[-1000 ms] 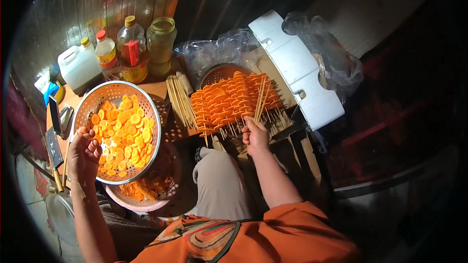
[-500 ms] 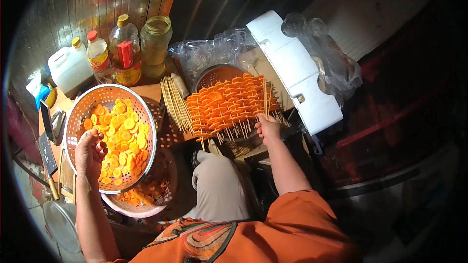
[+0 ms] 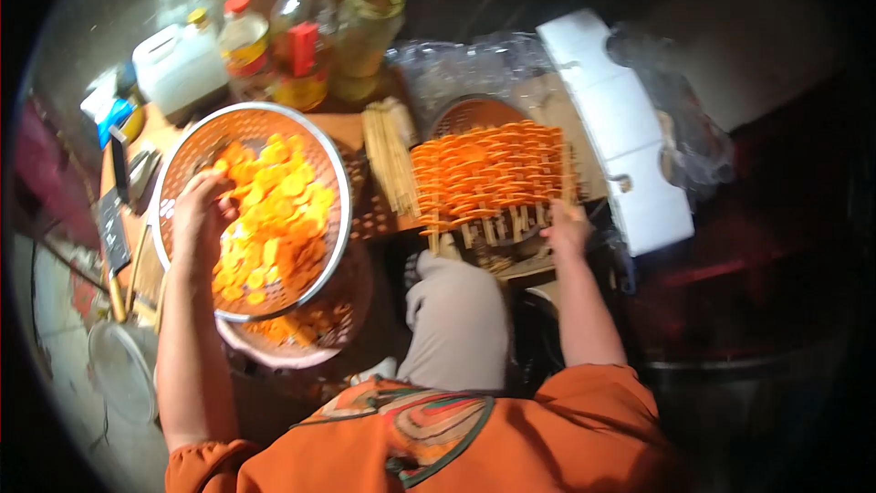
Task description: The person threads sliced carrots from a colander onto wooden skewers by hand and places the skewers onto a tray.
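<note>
My right hand (image 3: pixel 568 228) is closed around thin bamboo skewers (image 3: pixel 567 169) standing upright at the right end of the rows of skewered carrot slices (image 3: pixel 488 169). The bare lower ends of the loaded skewers point down towards me. Over the left side of a perforated metal colander (image 3: pixel 342 187), my left hand (image 3: pixel 201 205) has its fingers curled against loose carrot slices (image 3: pixel 283 210). Blur and the hand itself hide what, if anything, those fingers pinch.
Below the colander is a pink basin (image 3: pixel 283 358) with carrot pieces. A bundle of bare skewers (image 3: pixel 388 155) lies between colander and rows. Bottles (image 3: pixel 301 41) and a white jug (image 3: pixel 178 68) stand behind. A cleaver (image 3: pixel 113 242) lies left; white foam (image 3: pixel 625 128) stands right.
The whole view has shifted, with the scene sliding rightward. My left hand has moved from the colander's left rim further in, to the carrot slices. My right hand still grips skewers.
</note>
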Motion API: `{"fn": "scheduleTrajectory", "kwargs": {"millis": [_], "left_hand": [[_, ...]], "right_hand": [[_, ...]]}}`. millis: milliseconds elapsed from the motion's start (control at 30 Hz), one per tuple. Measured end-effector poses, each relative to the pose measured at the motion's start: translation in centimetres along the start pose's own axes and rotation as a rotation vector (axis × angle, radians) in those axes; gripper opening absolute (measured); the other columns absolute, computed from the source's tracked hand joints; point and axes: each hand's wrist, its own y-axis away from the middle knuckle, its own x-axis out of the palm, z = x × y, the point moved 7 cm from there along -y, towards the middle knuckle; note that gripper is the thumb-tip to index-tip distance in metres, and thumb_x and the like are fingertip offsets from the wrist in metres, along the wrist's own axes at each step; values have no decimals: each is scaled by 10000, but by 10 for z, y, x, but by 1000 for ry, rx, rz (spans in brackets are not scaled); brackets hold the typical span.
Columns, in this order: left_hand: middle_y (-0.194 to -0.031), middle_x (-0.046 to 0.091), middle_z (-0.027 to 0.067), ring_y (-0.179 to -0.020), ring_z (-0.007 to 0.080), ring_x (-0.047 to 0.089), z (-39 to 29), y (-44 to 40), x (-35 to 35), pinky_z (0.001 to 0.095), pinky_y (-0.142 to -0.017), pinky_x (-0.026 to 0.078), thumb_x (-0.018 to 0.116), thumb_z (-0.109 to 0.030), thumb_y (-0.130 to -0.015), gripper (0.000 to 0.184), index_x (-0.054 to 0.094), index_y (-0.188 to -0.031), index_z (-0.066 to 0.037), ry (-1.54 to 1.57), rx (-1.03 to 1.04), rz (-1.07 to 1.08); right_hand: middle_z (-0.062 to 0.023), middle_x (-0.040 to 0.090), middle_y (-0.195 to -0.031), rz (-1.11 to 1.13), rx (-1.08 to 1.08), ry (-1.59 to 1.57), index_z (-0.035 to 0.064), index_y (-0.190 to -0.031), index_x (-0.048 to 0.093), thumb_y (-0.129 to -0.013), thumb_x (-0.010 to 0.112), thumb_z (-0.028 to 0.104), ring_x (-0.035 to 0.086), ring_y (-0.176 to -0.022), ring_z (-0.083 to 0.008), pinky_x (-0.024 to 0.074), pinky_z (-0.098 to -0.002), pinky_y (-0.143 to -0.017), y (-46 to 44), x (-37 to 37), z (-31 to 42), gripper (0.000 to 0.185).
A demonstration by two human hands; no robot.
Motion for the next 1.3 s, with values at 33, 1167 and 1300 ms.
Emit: {"fn": "scheduleTrajectory", "kwargs": {"millis": [33, 1167, 1300], "left_hand": [[-770, 574, 22, -563, 90, 506, -3, -2, -2, 227, -509, 432, 566, -124, -832, 86, 566, -902, -74, -21, 24, -1], [-1095, 554, 157, -944, 321, 591, 91, -14, 68, 395, -817, 481, 630, -146, -719, 302, 613, -1018, -106, -1528, 180, 338], [-1049, 565, 146, -923, 326, 593, 96, -20, 69, 396, -797, 479, 645, -106, -691, 220, 599, -902, -63, -1483, 161, 390]], "right_hand": [[-61, 626, -860, -6, -79, -33, 52, -1049, 618, -891, 569, 236, 499, -429, -88, 391, -213, -400, 1, -2, 7, 248], [49, 444, -655, 1140, -292, -278, 21, -989, 620, -937, 492, 191, 349, -526, -13, 289, -150, -472, 205, 257, 176, 219], [36, 464, -659, 1194, -155, -369, 14, -985, 616, -933, 493, 182, 372, -503, -17, 304, -148, -455, 210, 247, 177, 214]]}}
